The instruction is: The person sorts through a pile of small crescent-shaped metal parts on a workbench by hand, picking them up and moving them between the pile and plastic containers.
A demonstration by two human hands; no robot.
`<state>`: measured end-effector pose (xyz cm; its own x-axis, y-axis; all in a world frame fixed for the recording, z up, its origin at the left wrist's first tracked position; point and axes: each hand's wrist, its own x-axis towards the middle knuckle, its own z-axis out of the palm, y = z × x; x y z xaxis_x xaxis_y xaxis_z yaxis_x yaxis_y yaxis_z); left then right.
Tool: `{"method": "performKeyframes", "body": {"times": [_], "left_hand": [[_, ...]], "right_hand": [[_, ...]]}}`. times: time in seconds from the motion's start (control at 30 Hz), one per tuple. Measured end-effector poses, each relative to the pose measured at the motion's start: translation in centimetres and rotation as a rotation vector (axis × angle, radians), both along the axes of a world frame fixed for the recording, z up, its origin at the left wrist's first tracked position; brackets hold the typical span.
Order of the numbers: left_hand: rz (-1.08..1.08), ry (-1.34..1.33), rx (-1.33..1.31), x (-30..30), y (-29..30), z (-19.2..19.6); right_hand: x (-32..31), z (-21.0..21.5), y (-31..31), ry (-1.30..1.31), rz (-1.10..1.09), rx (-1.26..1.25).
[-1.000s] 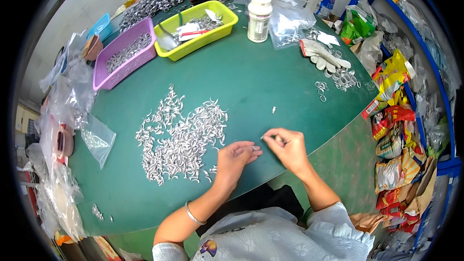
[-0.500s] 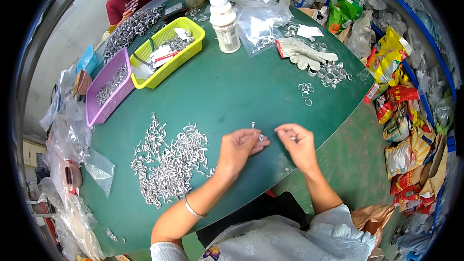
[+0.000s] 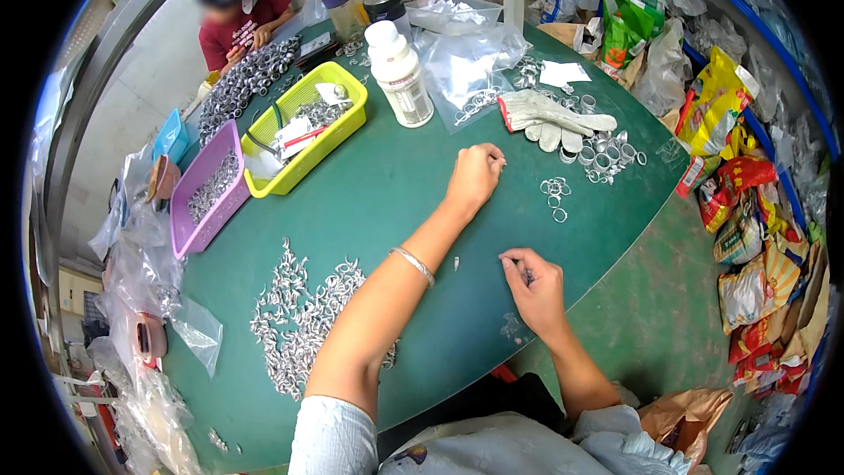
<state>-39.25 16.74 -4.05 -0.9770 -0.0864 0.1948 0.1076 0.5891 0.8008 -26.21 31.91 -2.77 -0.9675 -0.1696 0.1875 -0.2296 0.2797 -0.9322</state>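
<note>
My left hand point(image 3: 476, 174) is stretched out over the middle of the green table, its fingers curled together; whatever they may hold is hidden. Close to the table's near right edge, my right hand point(image 3: 534, 284) is closed, with small silvery metal pieces just showing between the fingers. A single small metal piece point(image 3: 456, 264) lies on the table between my forearms. Left of my left forearm spreads a large pile of small curved metal pieces point(image 3: 294, 334), partly covered by that arm. Beyond my right hand lie a few silvery rings point(image 3: 556, 198).
A yellow-green basket point(image 3: 303, 157) and a purple basket point(image 3: 208, 215) stand at the left. Farther back are a white bottle point(image 3: 400, 79), a white work glove point(image 3: 554, 119), larger rings point(image 3: 607, 154) and plastic bags point(image 3: 470, 62). A co-worker point(image 3: 242, 22) sits at the far left.
My left hand has moved forward from beside my right hand toward the table's middle. My right hand stays near the edge, its fingers drawn closer together. The view has shifted slightly.
</note>
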Motion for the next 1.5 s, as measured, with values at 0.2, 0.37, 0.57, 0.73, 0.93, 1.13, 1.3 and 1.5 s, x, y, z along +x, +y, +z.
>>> {"method": "performKeyframes", "body": {"times": [0.2,0.37,0.57,0.73,0.93,1.13,1.3,1.5], "left_hand": [[0.072,0.042,0.047,3.0,-2.0,3.3],[0.045,-0.195,0.415,13.9,-3.4,3.8],[-0.081,-0.205,1.913,27.9,-2.1,-0.1],[0.38,-0.191,1.989,30.9,-2.2,3.8],[0.442,-0.125,1.949,34.0,-3.5,2.9],[0.135,0.028,2.087,35.0,-5.1,4.5],[0.095,0.105,2.15,36.2,-5.5,5.2],[0.26,0.039,1.97,37.7,-4.8,5.7]], "right_hand": [[-0.5,-0.1,0.1,0.038,-0.023,-0.013],[0.0,-0.4,0.0,-0.324,0.125,-0.337],[7.2,3.4,-5.3,-0.901,0.603,-0.983],[11.1,4.3,-7.1,-0.316,0.945,-0.22],[8.2,4.5,-5.8,0.036,0.818,0.059],[1.3,0.5,-5.3,0.469,0.213,0.686],[1.7,0.0,-5.4,0.375,0.232,0.521],[10.5,6.0,-7.3,-0.209,0.74,-0.131]]}}
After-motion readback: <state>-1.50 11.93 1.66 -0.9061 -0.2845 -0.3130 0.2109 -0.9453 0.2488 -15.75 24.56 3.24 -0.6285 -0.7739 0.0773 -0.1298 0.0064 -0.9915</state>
